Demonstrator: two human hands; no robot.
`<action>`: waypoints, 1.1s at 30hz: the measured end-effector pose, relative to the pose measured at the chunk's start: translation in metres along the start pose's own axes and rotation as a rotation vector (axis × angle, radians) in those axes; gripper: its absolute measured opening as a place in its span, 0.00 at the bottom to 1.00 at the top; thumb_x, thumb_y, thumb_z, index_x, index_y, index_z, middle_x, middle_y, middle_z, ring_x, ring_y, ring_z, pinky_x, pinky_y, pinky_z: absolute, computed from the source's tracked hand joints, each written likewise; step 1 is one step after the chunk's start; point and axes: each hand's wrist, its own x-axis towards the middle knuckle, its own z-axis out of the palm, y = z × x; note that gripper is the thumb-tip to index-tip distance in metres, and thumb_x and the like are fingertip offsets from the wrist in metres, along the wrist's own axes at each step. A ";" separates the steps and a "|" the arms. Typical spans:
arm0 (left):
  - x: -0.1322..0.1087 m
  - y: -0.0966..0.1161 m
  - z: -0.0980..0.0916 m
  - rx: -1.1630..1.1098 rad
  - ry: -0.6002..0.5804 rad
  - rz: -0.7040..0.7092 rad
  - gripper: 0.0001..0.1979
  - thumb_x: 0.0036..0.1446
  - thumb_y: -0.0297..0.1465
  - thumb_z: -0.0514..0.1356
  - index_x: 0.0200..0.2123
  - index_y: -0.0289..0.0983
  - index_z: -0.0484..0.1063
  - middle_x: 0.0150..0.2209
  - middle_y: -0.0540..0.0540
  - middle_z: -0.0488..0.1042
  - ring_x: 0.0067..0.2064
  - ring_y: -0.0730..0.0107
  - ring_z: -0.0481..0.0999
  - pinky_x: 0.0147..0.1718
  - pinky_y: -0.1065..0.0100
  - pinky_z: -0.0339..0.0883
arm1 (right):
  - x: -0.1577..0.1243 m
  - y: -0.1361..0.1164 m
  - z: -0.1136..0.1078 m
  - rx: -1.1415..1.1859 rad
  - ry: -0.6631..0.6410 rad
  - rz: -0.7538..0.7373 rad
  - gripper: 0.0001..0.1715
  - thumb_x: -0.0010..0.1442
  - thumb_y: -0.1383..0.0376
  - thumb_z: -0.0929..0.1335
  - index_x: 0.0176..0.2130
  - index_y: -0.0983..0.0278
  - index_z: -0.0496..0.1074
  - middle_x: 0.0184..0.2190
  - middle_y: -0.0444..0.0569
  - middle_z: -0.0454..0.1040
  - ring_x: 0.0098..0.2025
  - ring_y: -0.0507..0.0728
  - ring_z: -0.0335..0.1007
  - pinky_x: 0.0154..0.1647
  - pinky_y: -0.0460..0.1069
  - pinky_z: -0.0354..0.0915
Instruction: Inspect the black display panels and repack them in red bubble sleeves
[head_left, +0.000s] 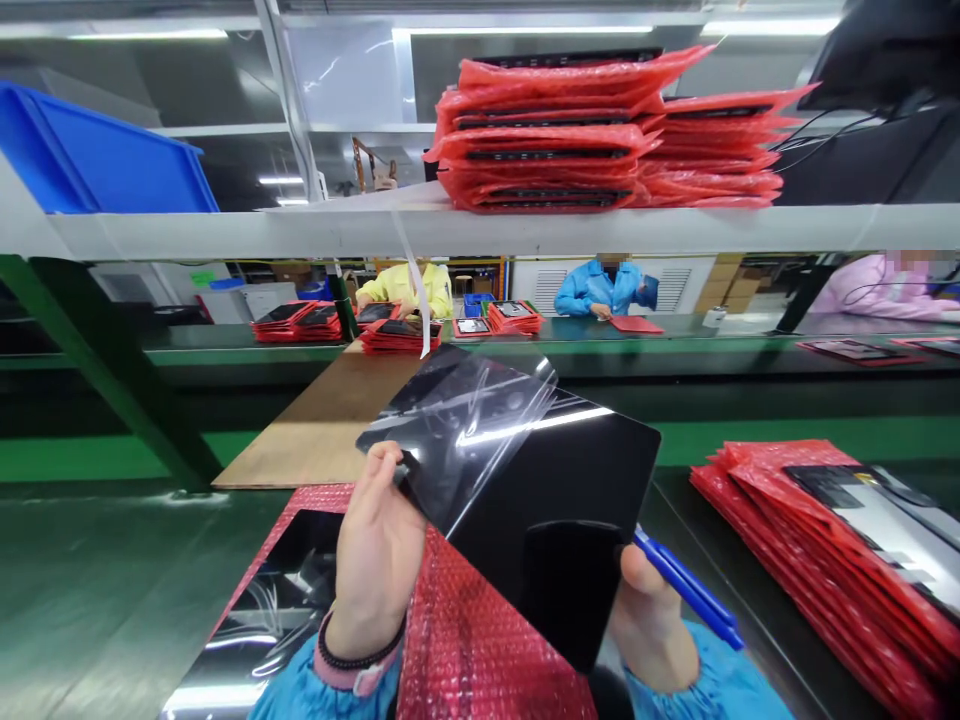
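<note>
A glossy black flat screen panel [559,500] is tilted up in front of me. My right hand [649,610] grips its lower right edge, with a blue pen [690,590] also tucked in that hand. Creased clear plastic film [469,420] lies over the left part of the panel, and its upper edge curls up. At the panel's left edge, my left hand [379,555] is closed, fingertips pinching the film. Below are a red bubble-wrap sheet [480,640] and a second glossy black panel [289,590], partly hidden by my left arm.
A stack of red bubble bags with devices [810,540] stands on the right; more red bags [547,150] are piled on the shelf above. A blue bin [105,150] sits upper left. A brown board [307,430] lies beyond my left hand. Several people work across the line.
</note>
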 end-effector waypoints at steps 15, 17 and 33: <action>-0.002 0.024 0.008 -0.169 0.195 0.215 0.09 0.63 0.29 0.55 0.34 0.38 0.75 0.37 0.52 0.76 0.43 0.70 0.74 0.60 0.54 0.56 | -0.007 0.014 0.025 0.032 -0.333 0.112 0.46 0.52 0.65 0.77 0.63 0.49 0.59 0.61 0.48 0.68 0.62 0.63 0.65 0.65 0.61 0.56; 0.001 0.024 0.005 -0.171 0.184 0.196 0.08 0.62 0.29 0.56 0.33 0.39 0.75 0.36 0.52 0.76 0.43 0.70 0.74 0.60 0.55 0.57 | -0.008 0.013 0.027 0.032 -0.306 0.111 0.44 0.52 0.64 0.77 0.62 0.50 0.61 0.61 0.48 0.69 0.63 0.63 0.64 0.66 0.60 0.55; 0.030 0.029 -0.022 0.080 0.198 0.307 0.04 0.49 0.26 0.61 0.26 0.38 0.76 0.30 0.53 0.76 0.38 0.73 0.74 0.43 0.73 0.68 | -0.008 0.003 0.032 -0.014 -0.124 0.038 0.23 0.53 0.60 0.75 0.49 0.52 0.74 0.41 0.46 0.79 0.46 0.60 0.76 0.51 0.53 0.68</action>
